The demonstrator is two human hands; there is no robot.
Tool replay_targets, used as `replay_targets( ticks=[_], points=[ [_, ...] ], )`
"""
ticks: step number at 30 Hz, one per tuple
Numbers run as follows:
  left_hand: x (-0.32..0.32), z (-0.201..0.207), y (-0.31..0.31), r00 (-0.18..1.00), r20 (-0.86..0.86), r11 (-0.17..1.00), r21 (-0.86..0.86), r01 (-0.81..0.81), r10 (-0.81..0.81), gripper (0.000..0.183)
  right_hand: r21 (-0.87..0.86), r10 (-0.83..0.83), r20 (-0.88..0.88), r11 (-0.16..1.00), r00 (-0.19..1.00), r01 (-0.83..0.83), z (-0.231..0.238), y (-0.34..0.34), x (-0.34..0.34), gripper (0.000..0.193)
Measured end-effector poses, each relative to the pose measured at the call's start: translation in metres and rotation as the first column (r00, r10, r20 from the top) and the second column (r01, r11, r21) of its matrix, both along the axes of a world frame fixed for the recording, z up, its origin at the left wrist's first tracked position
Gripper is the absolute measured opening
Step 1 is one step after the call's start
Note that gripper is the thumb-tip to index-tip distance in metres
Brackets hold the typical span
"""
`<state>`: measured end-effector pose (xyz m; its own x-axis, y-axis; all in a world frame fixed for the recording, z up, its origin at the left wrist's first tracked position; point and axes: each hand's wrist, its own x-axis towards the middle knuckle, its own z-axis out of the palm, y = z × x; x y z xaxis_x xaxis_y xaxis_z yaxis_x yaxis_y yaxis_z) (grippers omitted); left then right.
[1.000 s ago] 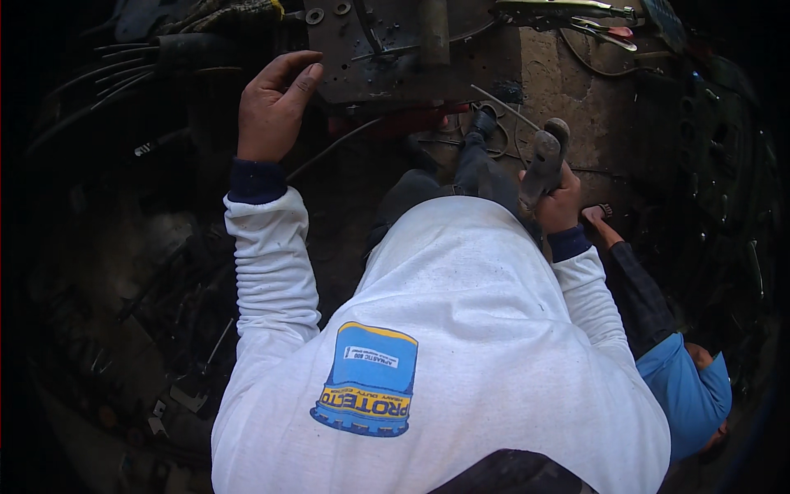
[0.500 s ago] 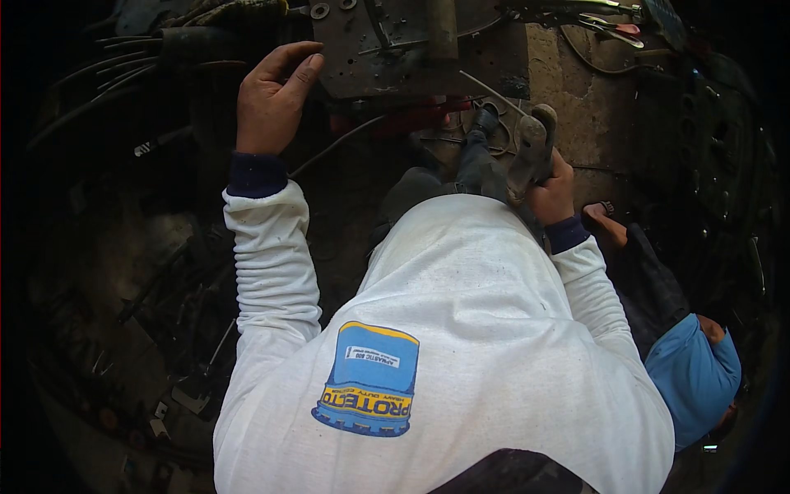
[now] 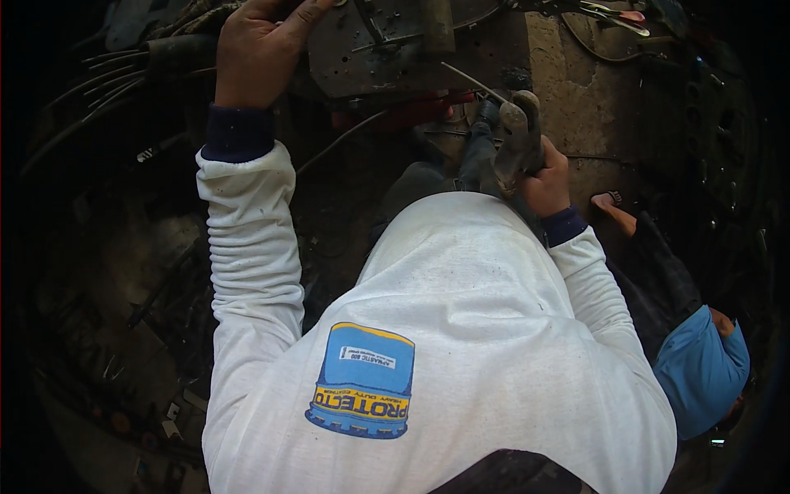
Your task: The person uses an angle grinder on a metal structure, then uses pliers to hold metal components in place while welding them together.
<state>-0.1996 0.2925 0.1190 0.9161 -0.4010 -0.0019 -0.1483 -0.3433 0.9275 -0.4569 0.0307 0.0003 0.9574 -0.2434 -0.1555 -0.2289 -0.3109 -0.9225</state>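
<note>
My right hand is wrapped round a welding electrode holder, in front of my body on the right. A thin welding rod sticks out of its jaws, slanting up and left over the near edge of the metal worktable. My left hand reaches to the table's far left, thumb stretched forward. Beside the thumb tip, part of a washer shows at the upper edge. The picture's edge cuts off the left fingertips, so their grip is hidden.
A thick metal post and a thin rod stand or lie on the worktable. Pliers with red handles lie at the far right. A cable runs below the table. Another person in a blue shirt is at the right.
My left hand has moved forward and slightly left, up to the washers at the table's far side. The right hand with the electrode holder has shifted slightly left; the view has shifted a little.
</note>
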Motion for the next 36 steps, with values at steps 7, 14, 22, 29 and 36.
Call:
replay_targets(
  ticks=[7, 14, 22, 29, 36],
  points=[
    [0.014, 0.013, -0.022, 0.999, -0.034, 0.999, -0.025, -0.041, 0.041, 0.013, 0.006, -0.012, 0.005, 1.000, 1.000, 0.012, -0.002, 0.000, 0.007, 0.029],
    [0.020, 0.011, -0.026, 1.000, 0.000, 0.999, 0.037, -0.006, 0.006, 0.013, 0.021, -0.032, 0.028, 0.999, 0.999, 0.032, -0.005, -0.005, 0.005, 0.028],
    [0.022, 0.006, -0.028, 1.000, -0.010, 0.998, 0.049, -0.027, 0.028, 0.012, 0.020, -0.016, 0.009, 1.000, 1.000, 0.016, -0.005, -0.008, 0.008, 0.028],
    [0.023, 0.006, -0.029, 1.000, -0.002, 0.998, 0.058, -0.020, 0.020, 0.010, 0.050, -0.023, -0.005, 0.998, 1.000, 0.023, -0.007, -0.007, 0.009, 0.028],
    [0.025, 0.002, -0.028, 0.999, -0.023, 0.998, 0.045, -0.038, 0.039, 0.009, 0.053, 0.001, -0.013, 0.999, 1.000, 0.000, -0.007, -0.005, 0.014, 0.029]
  ],
)
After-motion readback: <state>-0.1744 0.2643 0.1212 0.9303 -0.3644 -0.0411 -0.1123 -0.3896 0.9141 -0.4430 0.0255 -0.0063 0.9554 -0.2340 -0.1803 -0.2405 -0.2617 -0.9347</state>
